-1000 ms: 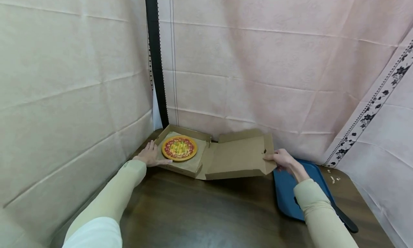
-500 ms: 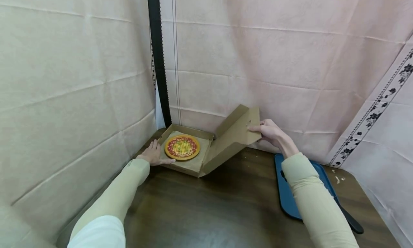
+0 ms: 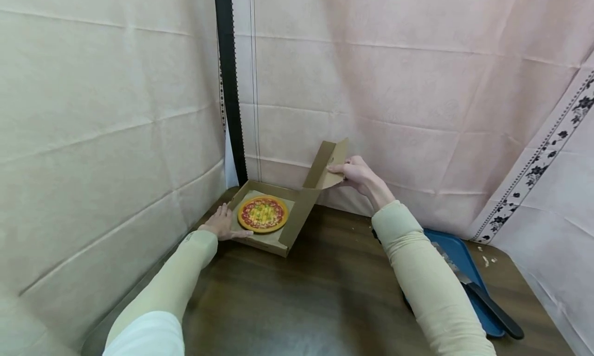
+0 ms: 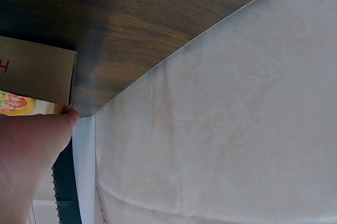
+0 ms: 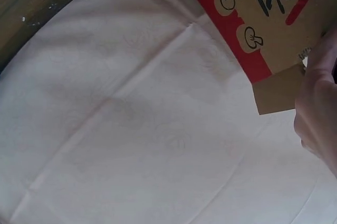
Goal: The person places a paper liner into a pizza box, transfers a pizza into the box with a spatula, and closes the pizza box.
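Note:
A cardboard pizza box stands in the table's far left corner, its lid raised steeply on the right side. Inside, on a paper sheet, lies a round pizza with red and yellow topping. My left hand rests against the box's left side, fingers straight and thumb along the front edge; in the left wrist view the hand touches the box corner. My right hand pinches the lid's front flap between thumb and fingers. The lid's printed outside shows in the right wrist view.
A blue tray lies on the right of the brown table, partly hidden by my right arm. Across it rests a spatula-like tool with a black handle. Small pale scraps lie beyond. Cloth curtains enclose the table's back and sides.
My right hand has lifted the lid from nearly flat on the right and swung it up and left to a steep slant. The left hand stays at the box's left side.

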